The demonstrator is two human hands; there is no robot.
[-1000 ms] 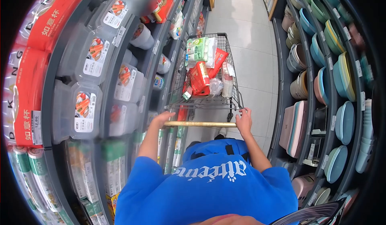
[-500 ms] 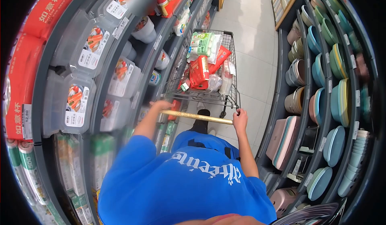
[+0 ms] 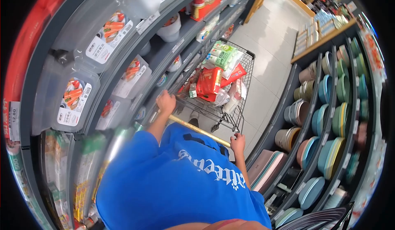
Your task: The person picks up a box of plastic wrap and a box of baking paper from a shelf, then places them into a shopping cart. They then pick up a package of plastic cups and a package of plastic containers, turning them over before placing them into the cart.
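A wire shopping cart (image 3: 248, 71) stands ahead of me, with a gold-coloured handle bar (image 3: 197, 130) across its near side. My left hand (image 3: 166, 103) is closed at the cart's near left corner, just past the bar's left end; its fingertips are partly hidden. At the right end, my right hand (image 3: 237, 143) is curled round the bar by the cart frame. Inside the basket lie a red package (image 3: 208, 82), a green-and-white pack (image 3: 224, 55) and a clear-wrapped item (image 3: 235, 98).
Clear plastic food boxes (image 3: 74, 98) line the close left shelves. Along the right run shelves of stacked bowls and basins (image 3: 331, 158). Pale floor tiles (image 3: 267, 45) stretch beyond the cart, past a wood-edged display (image 3: 325, 36) at the far right.
My view has turned, and the cart now sits angled, its handle sloping down to the right. My left hand appears farther forward relative to the bar; my right hand has come nearer my body.
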